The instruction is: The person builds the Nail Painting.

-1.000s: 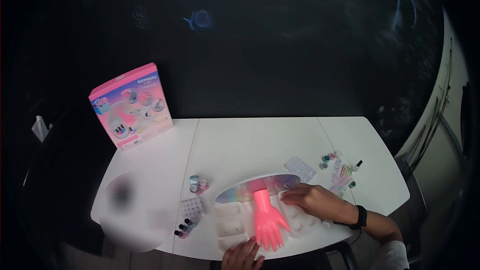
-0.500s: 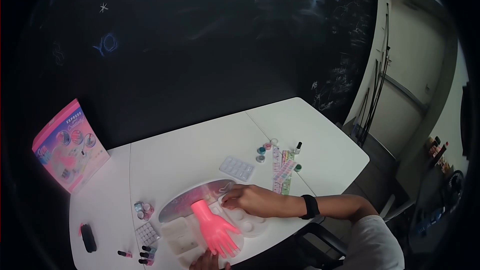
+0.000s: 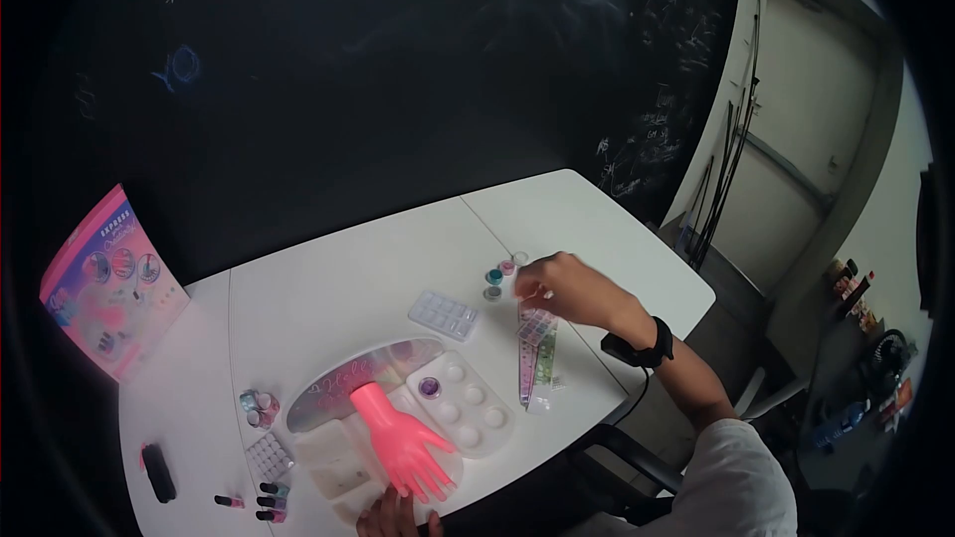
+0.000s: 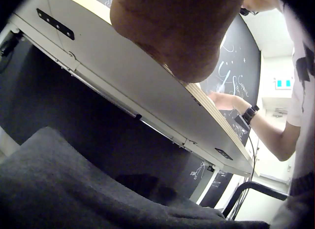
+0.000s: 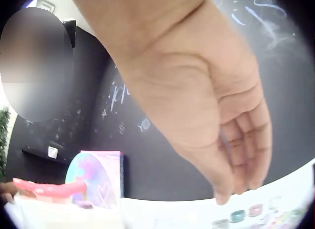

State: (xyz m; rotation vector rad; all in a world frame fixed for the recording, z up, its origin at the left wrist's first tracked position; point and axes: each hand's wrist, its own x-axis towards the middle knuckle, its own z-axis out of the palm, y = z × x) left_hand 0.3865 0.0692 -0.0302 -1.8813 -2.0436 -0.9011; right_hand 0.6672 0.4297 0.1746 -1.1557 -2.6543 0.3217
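Sticker sheets (image 3: 527, 370), at 2 o'clock from pink model hand (image 3: 403, 446), were partly blocked by right hand (image 3: 572, 288), fingers loosely bent, nothing visibly gripped. Tray (image 3: 338, 455) was overlapped at 6 o'clock by left hand (image 3: 388, 515), grip couldn't be told; polish bottles (image 3: 272, 503) were seen at 8.

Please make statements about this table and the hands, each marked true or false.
1. The pink model hand extends over the white tray. True.
2. The purple pot is on the tray. True.
3. The right hand touches the pink model hand. False: the right hand is near the patterned strips.
4. The left hand is at the tray's near edge. True.
5. The box stands at the right side of the table. False: the box is on the left.
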